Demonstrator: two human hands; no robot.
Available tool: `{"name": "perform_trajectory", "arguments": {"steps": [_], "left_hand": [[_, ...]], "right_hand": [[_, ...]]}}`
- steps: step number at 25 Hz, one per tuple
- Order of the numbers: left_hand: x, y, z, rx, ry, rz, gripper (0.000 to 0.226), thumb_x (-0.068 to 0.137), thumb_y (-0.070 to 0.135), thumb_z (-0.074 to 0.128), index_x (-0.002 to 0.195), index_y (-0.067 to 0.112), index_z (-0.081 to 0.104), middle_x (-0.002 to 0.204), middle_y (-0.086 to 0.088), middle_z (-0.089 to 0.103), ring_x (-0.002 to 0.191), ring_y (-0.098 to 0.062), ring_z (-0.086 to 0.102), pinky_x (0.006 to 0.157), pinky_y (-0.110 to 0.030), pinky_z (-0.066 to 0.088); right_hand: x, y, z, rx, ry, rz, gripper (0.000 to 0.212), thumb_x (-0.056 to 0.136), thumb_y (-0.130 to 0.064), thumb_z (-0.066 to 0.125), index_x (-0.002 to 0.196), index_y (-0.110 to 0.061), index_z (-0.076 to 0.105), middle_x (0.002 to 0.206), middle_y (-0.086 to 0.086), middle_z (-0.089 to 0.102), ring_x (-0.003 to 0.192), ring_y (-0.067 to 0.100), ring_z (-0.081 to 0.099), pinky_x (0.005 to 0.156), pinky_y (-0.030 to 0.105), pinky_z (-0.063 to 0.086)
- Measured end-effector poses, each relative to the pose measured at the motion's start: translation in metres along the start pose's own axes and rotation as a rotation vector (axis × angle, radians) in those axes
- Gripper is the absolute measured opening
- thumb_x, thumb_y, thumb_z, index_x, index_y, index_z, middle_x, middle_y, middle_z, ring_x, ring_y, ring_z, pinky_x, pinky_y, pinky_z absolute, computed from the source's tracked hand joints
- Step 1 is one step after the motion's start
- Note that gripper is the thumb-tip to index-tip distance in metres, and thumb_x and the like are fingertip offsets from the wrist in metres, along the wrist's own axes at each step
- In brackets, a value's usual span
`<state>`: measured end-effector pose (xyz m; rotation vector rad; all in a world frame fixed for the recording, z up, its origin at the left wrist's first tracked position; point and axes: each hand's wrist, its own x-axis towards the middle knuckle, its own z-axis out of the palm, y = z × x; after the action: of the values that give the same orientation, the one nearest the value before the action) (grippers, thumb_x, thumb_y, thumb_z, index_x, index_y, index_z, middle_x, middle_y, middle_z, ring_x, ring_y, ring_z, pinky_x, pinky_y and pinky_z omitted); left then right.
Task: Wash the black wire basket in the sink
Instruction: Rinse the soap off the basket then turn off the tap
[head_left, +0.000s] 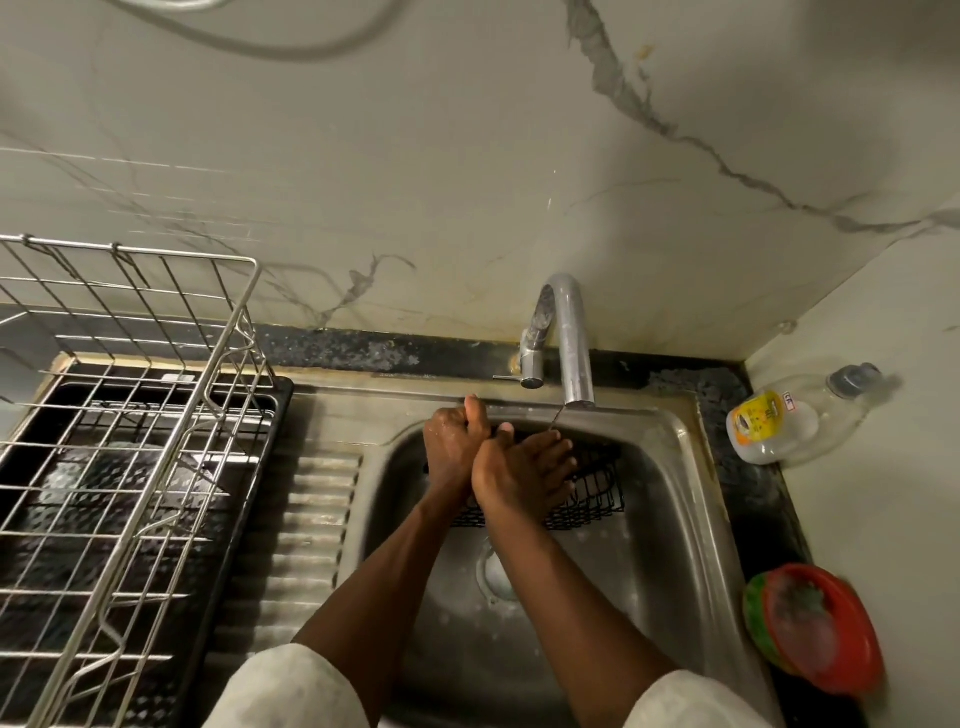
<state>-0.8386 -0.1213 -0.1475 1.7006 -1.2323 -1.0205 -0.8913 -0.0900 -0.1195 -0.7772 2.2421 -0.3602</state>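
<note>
Gripping the left end of the black wire basket (592, 493) with the left hand (453, 451), thumb raised. Resting the right hand (522, 470) flat on top of it, fingers spread and nearly straight. Sitting at the back of the sink (654, 571), just under the faucet (571, 332) spout.

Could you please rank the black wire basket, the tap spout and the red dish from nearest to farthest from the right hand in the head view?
1. black wire basket: under the right hand, touching it.
2. tap spout: just behind it.
3. red dish: on the counter, far right.
</note>
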Motion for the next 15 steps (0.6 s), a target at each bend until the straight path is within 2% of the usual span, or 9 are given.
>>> {"name": "perform_trajectory", "arguments": {"steps": [2,4,7,9,10,12,14,15], "left_hand": [[-0.008,-0.001,0.0,0.016,-0.023,0.01,0.051,0.105,0.039,0.044,0.068,0.011,0.066,0.066,-0.008,0.069,0.063,-0.021,0.066,0.066,-0.036,0.056],[-0.022,0.004,0.003,-0.053,-0.02,0.035,0.051,0.107,0.033,0.044,0.068,0.01,0.067,0.063,-0.005,0.069,0.057,-0.02,0.068,0.058,-0.038,0.06],[-0.036,0.018,0.011,-0.048,-0.025,0.084,0.045,0.108,0.029,0.046,0.067,0.017,0.062,0.059,0.002,0.064,0.051,-0.007,0.064,0.047,-0.019,0.052],[-0.029,0.017,0.015,-0.021,-0.036,0.095,0.047,0.108,0.03,0.045,0.065,0.017,0.059,0.055,0.003,0.06,0.044,-0.003,0.058,0.043,-0.014,0.044],[-0.024,0.018,0.014,-0.027,-0.027,0.086,0.048,0.108,0.03,0.045,0.064,0.015,0.06,0.055,0.003,0.061,0.043,-0.003,0.057,0.043,-0.014,0.043],[-0.01,0.013,0.008,-0.016,0.01,0.058,0.053,0.107,0.028,0.045,0.06,0.011,0.061,0.053,0.0,0.062,0.042,-0.008,0.057,0.045,-0.021,0.047],[-0.007,0.008,0.002,0.051,0.039,0.095,0.056,0.106,0.025,0.045,0.052,0.015,0.052,0.05,-0.001,0.056,0.044,-0.014,0.052,0.053,-0.029,0.047],[-0.01,0.006,0.001,0.06,0.043,0.109,0.056,0.106,0.024,0.045,0.05,0.018,0.049,0.048,0.0,0.054,0.043,-0.013,0.051,0.053,-0.027,0.046]], "right_hand": [[0.012,0.004,-0.01,0.032,0.036,0.083,0.087,0.1,-0.066,0.013,0.158,-0.005,-0.011,0.166,0.015,-0.016,0.154,0.031,-0.012,0.123,0.05,-0.009],[0.04,0.012,-0.027,0.06,0.068,0.202,0.097,0.095,-0.074,0.012,0.157,-0.003,-0.012,0.166,0.018,-0.015,0.154,0.035,-0.007,0.123,0.052,-0.005],[0.07,0.03,-0.049,0.148,0.156,0.322,0.102,0.093,-0.077,0.019,0.159,-0.004,-0.005,0.167,0.02,-0.004,0.153,0.039,0.003,0.124,0.054,0.003],[0.068,0.03,-0.05,0.184,0.149,0.339,0.098,0.095,-0.075,0.019,0.16,-0.005,-0.002,0.167,0.019,-0.001,0.153,0.039,0.006,0.124,0.055,0.005],[0.06,0.024,-0.047,0.16,0.121,0.314,0.095,0.096,-0.073,0.016,0.16,-0.006,-0.003,0.167,0.019,-0.003,0.154,0.037,0.003,0.124,0.054,0.003],[0.039,0.013,-0.027,0.067,0.076,0.151,0.089,0.098,-0.07,0.011,0.16,-0.008,-0.006,0.167,0.017,-0.009,0.155,0.034,-0.004,0.124,0.052,-0.004],[0.02,0.01,-0.008,0.011,0.081,0.005,0.086,0.099,-0.068,0.012,0.16,-0.011,-0.007,0.167,0.014,-0.011,0.155,0.03,-0.009,0.122,0.05,-0.009],[0.019,0.011,-0.007,-0.001,0.081,-0.016,0.086,0.099,-0.068,0.013,0.16,-0.011,-0.007,0.168,0.013,-0.012,0.155,0.029,-0.009,0.121,0.05,-0.01]]}}
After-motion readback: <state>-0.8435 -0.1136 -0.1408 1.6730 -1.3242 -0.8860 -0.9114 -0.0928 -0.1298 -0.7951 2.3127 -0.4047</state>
